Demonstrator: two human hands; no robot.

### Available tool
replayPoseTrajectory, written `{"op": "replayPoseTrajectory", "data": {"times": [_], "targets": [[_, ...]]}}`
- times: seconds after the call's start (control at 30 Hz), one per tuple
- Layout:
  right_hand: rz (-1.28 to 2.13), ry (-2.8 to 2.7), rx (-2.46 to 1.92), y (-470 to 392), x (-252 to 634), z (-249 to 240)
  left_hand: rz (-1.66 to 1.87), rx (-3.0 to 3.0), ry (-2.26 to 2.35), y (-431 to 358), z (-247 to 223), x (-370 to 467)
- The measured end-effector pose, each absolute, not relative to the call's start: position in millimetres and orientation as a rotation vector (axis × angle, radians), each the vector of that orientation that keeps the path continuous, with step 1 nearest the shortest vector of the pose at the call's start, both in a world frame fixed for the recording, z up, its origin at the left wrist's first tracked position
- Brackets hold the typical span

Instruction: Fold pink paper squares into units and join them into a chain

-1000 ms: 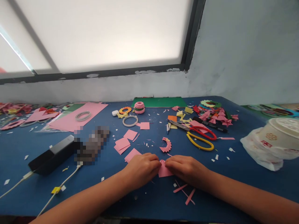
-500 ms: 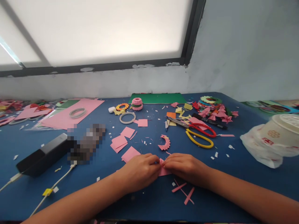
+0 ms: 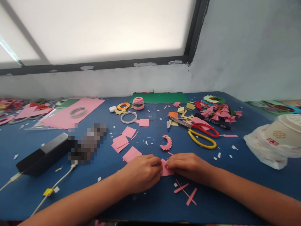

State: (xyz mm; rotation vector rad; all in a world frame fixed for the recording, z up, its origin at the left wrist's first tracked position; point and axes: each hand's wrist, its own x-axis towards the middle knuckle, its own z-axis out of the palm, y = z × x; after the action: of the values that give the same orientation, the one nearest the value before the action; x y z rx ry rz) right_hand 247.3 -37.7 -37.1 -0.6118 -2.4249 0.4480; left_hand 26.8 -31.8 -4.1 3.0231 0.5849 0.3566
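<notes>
Between my two hands a small pink paper piece (image 3: 166, 169) lies on the blue table. My left hand (image 3: 143, 172) has its fingers pressed together on the paper's left side. From the right, my right hand (image 3: 190, 166) pinches the paper's other side with closed fingers. Just beyond them sits a curved, toothed pink paper ring segment (image 3: 167, 143). Pink squares (image 3: 132, 154) lie to the left of my left hand. Thin pink strips (image 3: 191, 196) are below my right hand. The fingertips partly hide the paper.
Scissors (image 3: 202, 138) with red and yellow handles lie right of centre. A wrapped cup (image 3: 279, 135) stands at the right. On the left are a black box (image 3: 44, 153), a pixelated object (image 3: 89, 144) and cables. A tape roll (image 3: 128, 117) and colourful folded papers (image 3: 218, 110) lie farther back.
My hands have parted slightly, and more of the pink paper between them shows, looking flatter. The camera view has shifted a little.
</notes>
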Motion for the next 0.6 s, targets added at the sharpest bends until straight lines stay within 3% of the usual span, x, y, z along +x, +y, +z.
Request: {"op": "replayPoseTrajectory", "data": {"times": [0.6], "targets": [[0.322,-2.462,-0.474,-32.9,245.1,-34.2,0.370,2.936,0.633,-32.1,-3.3,29.7]]}}
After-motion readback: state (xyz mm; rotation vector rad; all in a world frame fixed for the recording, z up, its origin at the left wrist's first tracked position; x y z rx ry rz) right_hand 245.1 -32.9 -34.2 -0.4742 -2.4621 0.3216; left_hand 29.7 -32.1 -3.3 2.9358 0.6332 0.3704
